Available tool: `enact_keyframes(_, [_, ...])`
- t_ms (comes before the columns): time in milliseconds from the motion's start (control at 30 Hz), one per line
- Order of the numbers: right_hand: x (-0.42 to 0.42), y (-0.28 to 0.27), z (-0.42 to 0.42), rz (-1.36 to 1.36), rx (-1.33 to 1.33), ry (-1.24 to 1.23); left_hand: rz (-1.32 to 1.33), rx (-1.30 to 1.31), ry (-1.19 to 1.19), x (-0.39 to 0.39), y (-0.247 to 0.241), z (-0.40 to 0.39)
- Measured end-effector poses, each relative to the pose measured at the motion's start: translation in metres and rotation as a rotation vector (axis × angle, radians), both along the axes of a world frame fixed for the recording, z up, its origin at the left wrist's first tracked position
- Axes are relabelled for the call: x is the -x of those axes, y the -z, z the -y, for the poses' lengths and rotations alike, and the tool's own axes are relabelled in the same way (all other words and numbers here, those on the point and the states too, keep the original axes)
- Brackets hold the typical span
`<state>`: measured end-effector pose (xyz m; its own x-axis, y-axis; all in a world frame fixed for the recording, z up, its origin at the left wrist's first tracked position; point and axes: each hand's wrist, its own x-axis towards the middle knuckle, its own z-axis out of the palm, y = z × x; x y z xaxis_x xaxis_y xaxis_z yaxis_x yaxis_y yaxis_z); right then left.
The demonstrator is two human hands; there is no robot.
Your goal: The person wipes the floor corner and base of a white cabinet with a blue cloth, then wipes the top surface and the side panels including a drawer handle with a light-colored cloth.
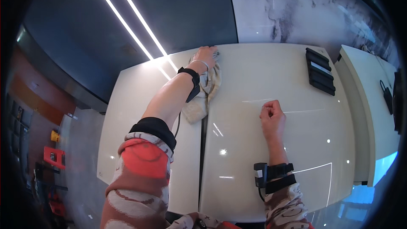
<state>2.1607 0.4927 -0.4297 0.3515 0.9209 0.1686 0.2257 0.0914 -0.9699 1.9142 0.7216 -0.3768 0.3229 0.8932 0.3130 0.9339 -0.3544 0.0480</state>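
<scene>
My left hand (pixel 206 55) reaches to the far edge of a glossy white table (pixel 241 79) and grips a crumpled beige cloth (pixel 197 108). The cloth trails from the hand toward me, its lower end lying across a dark gap in the tabletop. Over the right part of the table is my right hand (pixel 273 114), its fingers curled closed with nothing seen in them. Both wrists wear black straps with a small device.
A black ridged plastic object (pixel 320 71) lies at the table's far right corner. Beyond stands a white cabinet (pixel 362 95) with a black cabled item (pixel 387 98) on top. A dark panel and a marbled wall rise behind. A red stool (pixel 54 157) is far left.
</scene>
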Motion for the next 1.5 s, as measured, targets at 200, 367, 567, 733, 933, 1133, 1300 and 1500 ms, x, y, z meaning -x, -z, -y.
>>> enact_keyframes(200, [-0.011,0.0,-0.005,0.036,-0.047,0.019,-0.077,0.198,-0.455,0.014,-0.035,-0.013])
enact_keyframes(367, [0.003,-0.006,-0.003,-0.068,0.03,-0.023,0.843,-0.123,-0.555,0.161,-0.146,-0.009])
enact_keyframes(567, [-0.008,0.003,-0.008,-0.019,-0.016,-0.006,1.486,-0.103,-0.328,0.103,-0.213,0.01])
enact_keyframes(733, [-0.003,0.002,-0.005,0.013,0.0,-0.028,1.387,0.344,-0.43,0.034,-0.085,-0.014])
enact_keyframes(933, [-0.006,0.002,-0.003,0.017,-0.006,0.003,1.497,0.707,-0.296,-0.001,0.025,-0.071])
enact_keyframes(1133, [-0.004,0.002,-0.003,-0.006,0.032,-0.025,1.259,0.735,-0.289,-0.001,0.073,-0.126])
enact_keyframes(1300, [-0.003,0.001,-0.004,-0.008,0.026,-0.037,1.337,0.744,-0.289,-0.005,0.083,-0.129])
enact_keyframes(1500, [-0.002,0.003,-0.003,-0.004,-0.016,-0.03,1.33,0.83,-0.368,-0.002,0.088,-0.1])
